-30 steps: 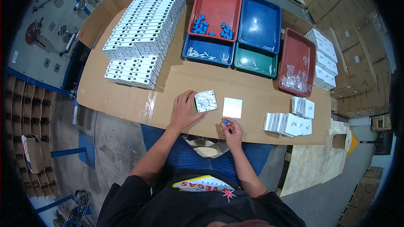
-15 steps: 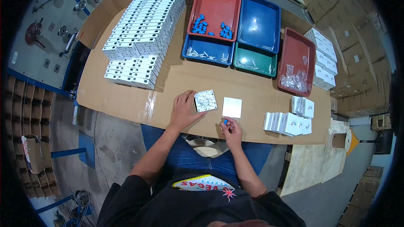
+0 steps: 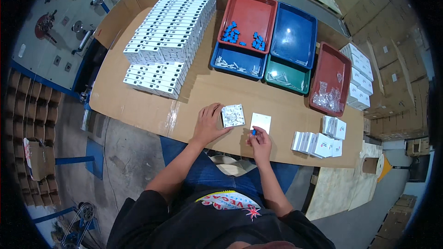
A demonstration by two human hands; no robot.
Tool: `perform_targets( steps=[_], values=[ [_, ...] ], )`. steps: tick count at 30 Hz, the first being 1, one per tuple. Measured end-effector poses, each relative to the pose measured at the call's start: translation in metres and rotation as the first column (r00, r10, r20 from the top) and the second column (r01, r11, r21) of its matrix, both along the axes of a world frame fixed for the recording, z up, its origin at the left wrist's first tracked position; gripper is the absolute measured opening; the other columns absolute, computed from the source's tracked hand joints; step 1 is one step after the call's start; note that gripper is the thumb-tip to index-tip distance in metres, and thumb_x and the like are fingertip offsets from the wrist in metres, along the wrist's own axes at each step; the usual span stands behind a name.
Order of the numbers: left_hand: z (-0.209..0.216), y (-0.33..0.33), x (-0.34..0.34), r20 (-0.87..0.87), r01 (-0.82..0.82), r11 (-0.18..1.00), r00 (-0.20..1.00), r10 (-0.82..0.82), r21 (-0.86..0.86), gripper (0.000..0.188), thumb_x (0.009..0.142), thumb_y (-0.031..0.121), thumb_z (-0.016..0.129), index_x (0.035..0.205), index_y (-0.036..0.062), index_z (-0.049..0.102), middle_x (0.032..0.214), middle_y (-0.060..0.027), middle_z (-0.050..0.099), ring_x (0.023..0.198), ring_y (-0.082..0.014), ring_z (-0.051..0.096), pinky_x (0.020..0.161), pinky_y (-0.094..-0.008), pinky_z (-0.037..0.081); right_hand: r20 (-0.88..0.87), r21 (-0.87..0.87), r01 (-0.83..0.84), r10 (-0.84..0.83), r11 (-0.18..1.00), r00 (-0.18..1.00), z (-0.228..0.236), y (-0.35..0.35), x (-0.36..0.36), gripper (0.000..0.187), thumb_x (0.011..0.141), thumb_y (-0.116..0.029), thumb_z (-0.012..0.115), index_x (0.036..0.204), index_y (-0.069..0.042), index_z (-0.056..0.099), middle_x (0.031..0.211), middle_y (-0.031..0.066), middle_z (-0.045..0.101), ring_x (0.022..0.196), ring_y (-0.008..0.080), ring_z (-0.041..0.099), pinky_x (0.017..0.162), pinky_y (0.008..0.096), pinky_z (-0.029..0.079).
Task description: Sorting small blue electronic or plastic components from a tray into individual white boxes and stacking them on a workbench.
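A square white housing (image 3: 233, 115) with an open top and fittings inside lies on the cardboard-covered table. My left hand (image 3: 208, 124) holds it at its left side, the thumb along the near edge and the fingers by the far left corner. Pinched in the fingertips of my right hand (image 3: 260, 145) is a small blue plastic piece (image 3: 254, 132). That hand is over the near edge of a flat white square plate (image 3: 261, 122), just right of the housing.
Stacked white units (image 3: 161, 32) fill the far left. Red tray (image 3: 249, 7) holds blue pieces; blue tray (image 3: 221, 66) and green tray (image 3: 295, 87) hold small rods. An upper blue tray (image 3: 293, 32), a red tray of clear bags (image 3: 318, 83) and white boxes (image 3: 320, 145) stand right.
The whole view has shifted slightly. My right hand, with the blue piece, has moved forward to the near edge of the white plate. My left hand stays at the housing.
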State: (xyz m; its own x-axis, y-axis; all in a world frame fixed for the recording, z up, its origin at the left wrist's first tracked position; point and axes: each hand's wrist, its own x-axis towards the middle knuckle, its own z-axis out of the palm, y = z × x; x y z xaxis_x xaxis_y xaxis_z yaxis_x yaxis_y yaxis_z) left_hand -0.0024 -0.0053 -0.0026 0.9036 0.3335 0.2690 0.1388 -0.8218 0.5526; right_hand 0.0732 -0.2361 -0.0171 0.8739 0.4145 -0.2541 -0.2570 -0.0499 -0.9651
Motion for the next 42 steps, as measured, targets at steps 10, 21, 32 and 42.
perform_targets(
  steps=[10,21,32,42],
  values=[
    [0.003,0.003,0.000,0.016,0.006,1.000,1.000,-0.005,-0.020,0.086,0.072,0.048,0.085,0.140,0.0067,0.053,0.139,-0.0119,0.054,0.130,-0.0319,0.050,0.113,-0.0463,0.035,0.031,0.137,-0.111,0.107,0.984,0.994,0.037,0.067,0.039,0.042,0.098,0.007,0.058,0.139,0.002,0.053,0.122,0.0125,0.062,0.094,0.0188,0.072,0.083,0.0295,0.061],
    [0.000,0.003,0.000,-0.014,0.000,0.999,1.000,0.000,-0.042,0.089,0.072,0.049,0.084,0.143,0.0054,0.052,0.141,-0.0143,0.052,0.132,-0.0335,0.048,0.113,-0.0477,0.035,0.103,0.046,-0.224,0.219,0.973,0.970,0.015,0.089,0.039,0.040,0.094,0.002,0.067,0.134,0.000,0.060,0.116,0.0109,0.065,0.087,0.0129,0.071,0.074,0.0250,0.057],
    [0.002,0.004,-0.001,-0.005,-0.001,0.999,1.000,0.001,-0.040,0.086,0.074,0.051,0.083,0.141,0.0051,0.053,0.140,-0.0127,0.053,0.132,-0.0329,0.049,0.114,-0.0474,0.035,0.025,0.015,-0.285,0.285,0.958,0.958,0.022,0.098,0.036,0.040,0.095,0.004,0.066,0.134,-0.001,0.059,0.116,0.0071,0.065,0.085,0.0105,0.067,0.076,0.0243,0.056],
    [0.002,0.003,0.001,-0.034,-0.005,0.999,0.999,0.004,-0.036,0.087,0.074,0.053,0.082,0.141,0.0063,0.052,0.141,-0.0123,0.052,0.134,-0.0318,0.047,0.115,-0.0471,0.034,0.028,0.008,-0.269,0.269,0.963,0.963,0.016,0.099,0.036,0.041,0.094,0.003,0.067,0.134,-0.001,0.060,0.112,0.0065,0.068,0.086,0.0116,0.068,0.077,0.0250,0.056]
  ],
)
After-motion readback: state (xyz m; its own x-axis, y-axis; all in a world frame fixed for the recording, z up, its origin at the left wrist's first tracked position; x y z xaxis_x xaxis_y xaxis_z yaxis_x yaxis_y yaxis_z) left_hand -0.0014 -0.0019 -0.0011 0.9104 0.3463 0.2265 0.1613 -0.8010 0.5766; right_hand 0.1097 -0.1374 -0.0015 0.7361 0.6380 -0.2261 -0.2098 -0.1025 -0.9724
